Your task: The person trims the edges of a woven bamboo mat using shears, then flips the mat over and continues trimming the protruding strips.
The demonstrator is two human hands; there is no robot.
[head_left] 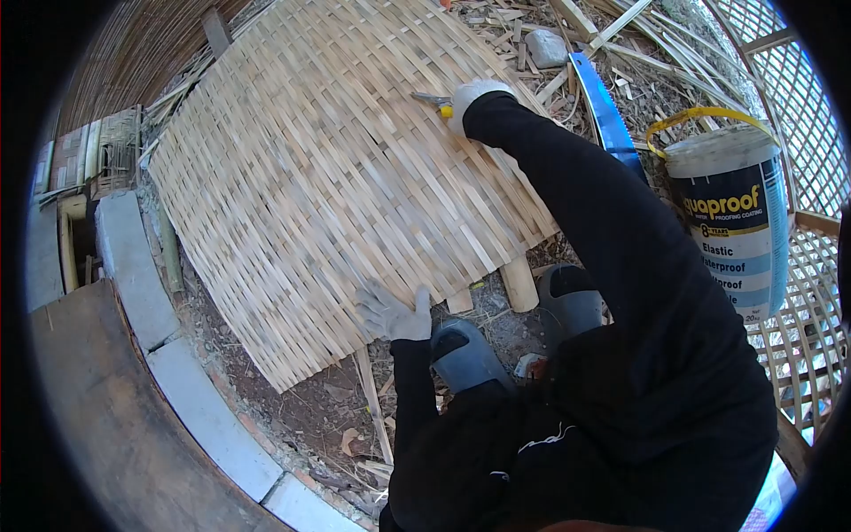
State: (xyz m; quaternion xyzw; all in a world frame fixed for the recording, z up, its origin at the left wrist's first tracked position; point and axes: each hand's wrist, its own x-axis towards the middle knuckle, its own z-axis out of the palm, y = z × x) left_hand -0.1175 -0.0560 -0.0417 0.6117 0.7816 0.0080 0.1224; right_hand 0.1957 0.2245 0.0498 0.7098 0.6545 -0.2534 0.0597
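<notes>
Nearest, at seven o'clock from centre, the left hand point(390, 310) lies spread, grasping nothing, on a woven mat point(337, 177) toward half past ten. Near twelve, the right hand point(479, 96) clutches a yellow-marked tool point(432, 98). Steadying seems in hand; the next move calls for firm left-palm pressure.

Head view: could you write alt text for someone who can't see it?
A person's gloved left hand rests spread on a large woven panel, while the gloved right hand grips a small yellow-handled tool at the panel's far side. A labelled bucket stands to the right.
</notes>
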